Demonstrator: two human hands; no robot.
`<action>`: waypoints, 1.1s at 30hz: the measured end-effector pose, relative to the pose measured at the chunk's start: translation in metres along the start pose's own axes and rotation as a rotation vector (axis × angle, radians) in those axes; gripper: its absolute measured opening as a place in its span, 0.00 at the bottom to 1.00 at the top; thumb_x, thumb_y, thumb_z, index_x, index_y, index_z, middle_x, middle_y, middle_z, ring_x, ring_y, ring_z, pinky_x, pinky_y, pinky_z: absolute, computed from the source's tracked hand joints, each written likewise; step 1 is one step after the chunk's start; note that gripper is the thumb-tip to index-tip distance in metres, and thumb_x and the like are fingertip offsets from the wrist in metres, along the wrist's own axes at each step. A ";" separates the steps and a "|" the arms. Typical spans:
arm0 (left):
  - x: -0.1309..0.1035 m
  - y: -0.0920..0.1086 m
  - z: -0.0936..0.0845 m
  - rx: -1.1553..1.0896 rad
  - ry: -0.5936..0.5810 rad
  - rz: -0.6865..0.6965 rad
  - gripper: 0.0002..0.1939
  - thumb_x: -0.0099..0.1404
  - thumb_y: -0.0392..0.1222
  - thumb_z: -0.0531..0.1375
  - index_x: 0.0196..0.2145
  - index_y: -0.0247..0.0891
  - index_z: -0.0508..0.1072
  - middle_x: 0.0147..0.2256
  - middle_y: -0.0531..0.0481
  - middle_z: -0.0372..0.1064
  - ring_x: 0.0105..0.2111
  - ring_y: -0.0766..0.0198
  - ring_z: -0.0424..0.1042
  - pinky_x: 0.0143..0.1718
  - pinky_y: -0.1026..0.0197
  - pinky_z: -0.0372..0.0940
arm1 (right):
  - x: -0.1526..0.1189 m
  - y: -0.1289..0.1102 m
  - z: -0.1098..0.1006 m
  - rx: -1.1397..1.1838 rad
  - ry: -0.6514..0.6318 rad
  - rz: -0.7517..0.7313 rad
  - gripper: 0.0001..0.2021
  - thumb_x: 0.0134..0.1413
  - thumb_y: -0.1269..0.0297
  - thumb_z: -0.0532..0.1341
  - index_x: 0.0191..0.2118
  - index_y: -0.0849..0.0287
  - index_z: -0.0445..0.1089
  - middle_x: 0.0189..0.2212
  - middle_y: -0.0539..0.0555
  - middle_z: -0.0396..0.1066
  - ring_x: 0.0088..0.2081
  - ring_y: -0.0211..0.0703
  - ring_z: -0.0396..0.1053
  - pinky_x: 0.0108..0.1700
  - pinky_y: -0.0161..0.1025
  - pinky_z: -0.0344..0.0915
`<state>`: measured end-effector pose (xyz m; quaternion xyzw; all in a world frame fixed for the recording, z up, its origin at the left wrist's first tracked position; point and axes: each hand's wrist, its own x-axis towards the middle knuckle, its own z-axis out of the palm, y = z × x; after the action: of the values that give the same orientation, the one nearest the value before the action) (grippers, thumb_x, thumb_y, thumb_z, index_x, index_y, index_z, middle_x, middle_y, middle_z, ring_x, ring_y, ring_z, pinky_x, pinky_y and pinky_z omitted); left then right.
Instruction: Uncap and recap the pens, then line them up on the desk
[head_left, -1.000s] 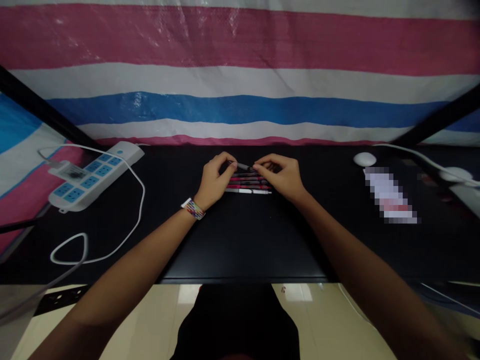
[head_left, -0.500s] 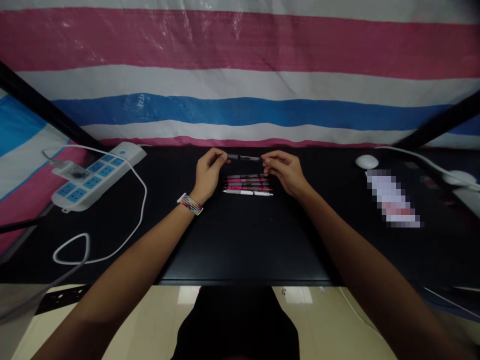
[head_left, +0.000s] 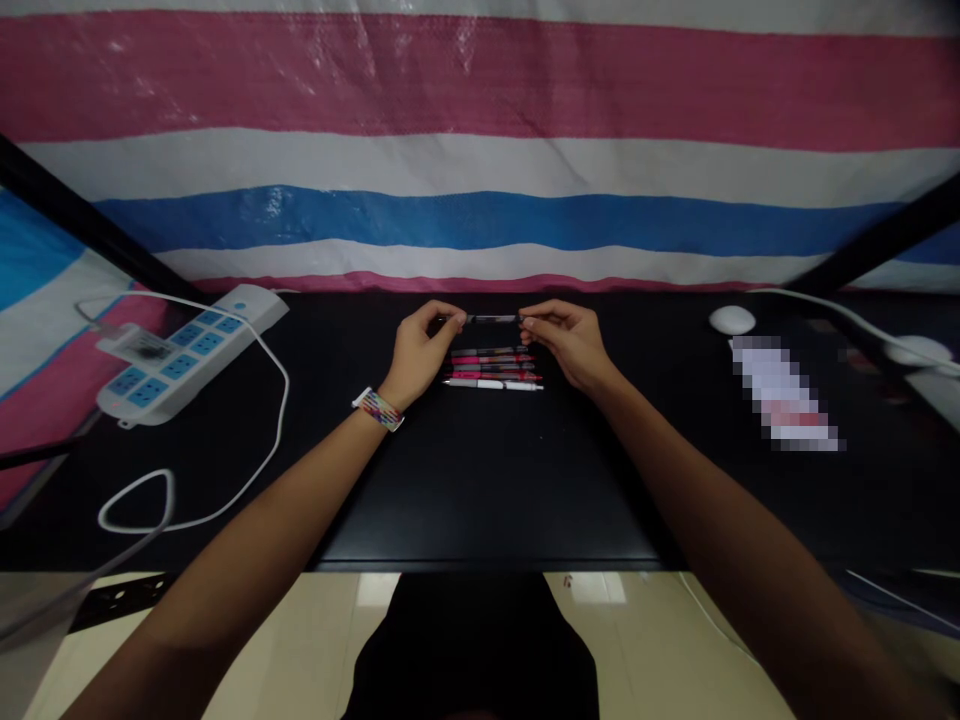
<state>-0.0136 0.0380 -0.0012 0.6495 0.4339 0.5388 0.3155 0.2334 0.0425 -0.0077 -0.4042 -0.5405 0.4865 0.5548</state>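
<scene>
A dark pen (head_left: 492, 319) lies crosswise between my two hands, near the back of the black table. My left hand (head_left: 421, 345) pinches its left end between thumb and fingers. At the other end, my right hand (head_left: 568, 340) grips the pen with its fingertips. Just nearer to me, several pens lie side by side in a row. Among them are a dark pen (head_left: 491, 352), pink and red pens (head_left: 487, 367), and a white and grey pen (head_left: 495, 384) closest to me.
On the left stand a white power strip (head_left: 193, 355) and a looped white cable (head_left: 283, 400). A white mouse (head_left: 732, 320) and a blurred-out flat item (head_left: 784, 395) lie on the right. Striped sheeting (head_left: 480, 220) hangs behind the black table (head_left: 480, 480).
My left hand has slid slightly right along the pen, so less of its left part shows. My right hand keeps hold of the other end. The row of pens stays in place.
</scene>
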 end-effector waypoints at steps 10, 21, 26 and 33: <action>0.005 -0.002 -0.003 -0.034 -0.007 -0.060 0.07 0.69 0.42 0.69 0.32 0.41 0.81 0.29 0.50 0.77 0.31 0.61 0.74 0.37 0.57 0.68 | 0.001 0.004 0.000 -0.066 0.016 -0.049 0.13 0.50 0.56 0.78 0.39 0.54 0.84 0.32 0.53 0.80 0.35 0.48 0.80 0.49 0.55 0.81; 0.000 -0.010 0.000 -0.134 -0.006 -0.105 0.07 0.68 0.40 0.69 0.32 0.39 0.80 0.28 0.50 0.78 0.32 0.61 0.76 0.38 0.58 0.69 | 0.001 0.005 0.000 -0.013 -0.024 -0.015 0.11 0.49 0.58 0.80 0.38 0.54 0.84 0.30 0.51 0.78 0.33 0.44 0.78 0.45 0.48 0.80; -0.003 -0.008 0.004 -0.140 -0.009 -0.067 0.04 0.71 0.40 0.68 0.37 0.39 0.80 0.33 0.49 0.81 0.36 0.61 0.80 0.44 0.57 0.72 | 0.001 0.002 -0.002 0.004 -0.025 0.014 0.09 0.54 0.57 0.78 0.38 0.53 0.83 0.31 0.50 0.77 0.31 0.41 0.75 0.40 0.44 0.77; -0.001 -0.009 0.004 -0.169 -0.005 -0.038 0.03 0.71 0.35 0.66 0.37 0.39 0.78 0.34 0.50 0.78 0.37 0.62 0.79 0.43 0.59 0.71 | 0.001 0.002 -0.001 -0.052 -0.031 0.020 0.12 0.57 0.54 0.77 0.42 0.54 0.84 0.34 0.53 0.81 0.32 0.43 0.78 0.41 0.46 0.79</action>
<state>-0.0113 0.0416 -0.0102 0.6136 0.3985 0.5658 0.3802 0.2344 0.0435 -0.0096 -0.4160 -0.5574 0.4842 0.5308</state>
